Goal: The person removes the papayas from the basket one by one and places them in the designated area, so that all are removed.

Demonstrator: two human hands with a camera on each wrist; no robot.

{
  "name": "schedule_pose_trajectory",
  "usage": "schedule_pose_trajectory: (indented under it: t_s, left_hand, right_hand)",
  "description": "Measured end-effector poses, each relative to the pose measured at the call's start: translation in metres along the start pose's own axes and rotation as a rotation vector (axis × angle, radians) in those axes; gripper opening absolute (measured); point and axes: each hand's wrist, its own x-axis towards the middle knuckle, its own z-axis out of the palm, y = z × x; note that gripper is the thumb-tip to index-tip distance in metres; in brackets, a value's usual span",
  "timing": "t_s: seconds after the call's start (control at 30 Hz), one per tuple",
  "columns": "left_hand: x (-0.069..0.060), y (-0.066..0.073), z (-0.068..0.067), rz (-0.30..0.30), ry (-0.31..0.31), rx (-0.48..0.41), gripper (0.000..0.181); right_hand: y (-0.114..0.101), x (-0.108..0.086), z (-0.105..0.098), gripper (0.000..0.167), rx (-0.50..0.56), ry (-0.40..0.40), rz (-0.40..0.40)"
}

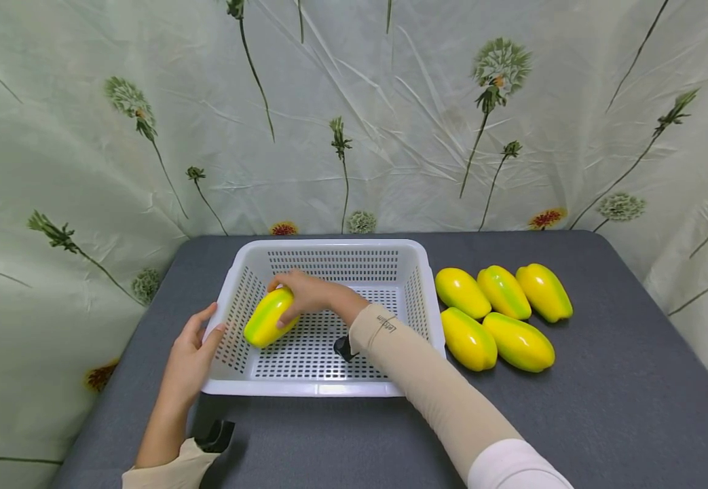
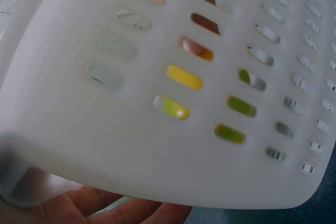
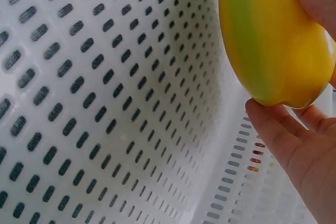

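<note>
A white perforated plastic basket [image 1: 305, 388] stands on the grey table. Inside its left half, my right hand [image 1: 313, 295] grips a yellow papaya with a green stripe [image 1: 265, 320]. The right wrist view shows the thumb on one side of the papaya [image 3: 268, 40] and the fingers [image 3: 286, 140] at its end. My left hand [image 1: 184, 360] holds the basket's left rim, thumb on the near side. In the left wrist view, its fingers [image 2: 142, 212] show below the basket edge, partly hidden by the wall.
Several more papayas [image 1: 466, 339] lie in two rows on the table [image 1: 604, 380], just right of the basket. A pale curtain with a dandelion print [image 1: 402, 136] hangs behind the table and at its sides. Each wrist bears a black device [image 1: 216, 436].
</note>
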Motion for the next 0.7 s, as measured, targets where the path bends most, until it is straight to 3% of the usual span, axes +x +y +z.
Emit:
schedule_pose_trajectory:
  t_s: [0.13, 0.27, 0.37, 0.43, 0.5, 0.6, 0.67, 0.7]
  left_hand:
    - [-0.015, 0.047, -0.007, -0.069, -0.043, -0.040, 0.059]
    - [-0.021, 0.069, -0.010, -0.094, -0.062, -0.031, 0.057]
    - [-0.021, 0.069, -0.010, -0.105, -0.063, -0.027, 0.057]
    - [-0.012, 0.042, -0.006, -0.081, -0.039, -0.016, 0.058]
    - [-0.010, 0.035, -0.005, -0.085, -0.038, -0.016, 0.059]
    - [-0.009, 0.034, -0.005, -0.067, -0.038, -0.025, 0.059]
    - [-0.016, 0.055, -0.009, -0.087, -0.057, -0.042, 0.060]
    - [-0.017, 0.055, -0.009, -0.083, -0.061, -0.049, 0.059]
  right_hand:
    - [0.001, -0.004, -0.005, 0.060, 0.061, 0.032, -0.030]
    - [0.003, -0.010, -0.011, 0.058, 0.117, 0.062, -0.055]
    - [0.003, -0.015, -0.016, 0.058, 0.128, 0.093, -0.083]
    - [0.004, -0.018, -0.019, 0.058, 0.143, 0.108, -0.093]
    - [0.005, -0.021, -0.021, 0.058, 0.151, 0.125, -0.110]
    - [0.004, -0.027, -0.025, 0.058, 0.179, 0.140, -0.115]
    - [0.003, -0.032, -0.026, 0.058, 0.187, 0.153, -0.118]
    - [0.002, -0.033, -0.027, 0.057, 0.185, 0.158, -0.119]
